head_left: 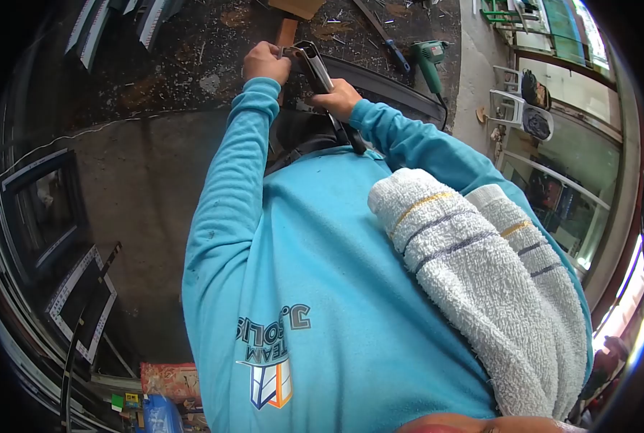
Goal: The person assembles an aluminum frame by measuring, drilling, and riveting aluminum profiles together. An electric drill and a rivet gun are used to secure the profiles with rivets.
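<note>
My right hand (342, 99) is wrapped round a long dark metal profile (313, 66) with a shiny edge, which runs from my waist up over the workbench. At its far end, my left hand (266, 62) has its fingers pinched together close to the profile's tip; whatever they hold is too small to make out. Beneath the hands lies a brown wooden piece (286, 34). Both sleeves are blue, and a white towel (473, 267) hangs over the shirt.
On the dark workbench (185, 65) are a green power tool (429, 63), a long grey profile (387, 88), a blue-handled tool (397, 56) and scattered metal bits. White-edged strips (152, 23) lie at the upper left. White chairs (510, 108) stand right; dark frames (44, 206) stand left.
</note>
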The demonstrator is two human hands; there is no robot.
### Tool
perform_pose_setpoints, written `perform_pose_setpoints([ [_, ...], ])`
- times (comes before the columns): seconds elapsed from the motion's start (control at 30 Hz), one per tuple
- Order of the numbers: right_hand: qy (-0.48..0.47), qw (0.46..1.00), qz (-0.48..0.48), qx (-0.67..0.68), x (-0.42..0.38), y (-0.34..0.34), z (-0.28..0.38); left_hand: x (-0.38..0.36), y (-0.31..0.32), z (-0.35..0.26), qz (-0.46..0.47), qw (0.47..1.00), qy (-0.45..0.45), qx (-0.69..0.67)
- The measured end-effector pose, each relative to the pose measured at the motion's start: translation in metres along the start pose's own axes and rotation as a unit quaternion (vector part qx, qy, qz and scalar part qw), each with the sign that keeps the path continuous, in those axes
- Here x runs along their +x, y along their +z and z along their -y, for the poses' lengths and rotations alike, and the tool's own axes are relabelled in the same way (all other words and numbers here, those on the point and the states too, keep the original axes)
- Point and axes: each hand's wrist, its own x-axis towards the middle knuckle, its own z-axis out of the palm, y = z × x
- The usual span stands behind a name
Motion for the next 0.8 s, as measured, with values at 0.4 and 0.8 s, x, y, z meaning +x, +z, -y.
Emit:
perform_pose_setpoints([
  [0.4,-0.138,0.987,0.017,-0.076,-0.026,-0.032,-0.006,-0.015,0.020,-0.013,-0.012,1.000,0.014,-0.008],
  [0.8,-0.125,0.958,0.186,0.182,-0.004,-0.094,-0.017,-0.021,0.015,-0.010,-0.011,0.998,0.011,-0.056],
])
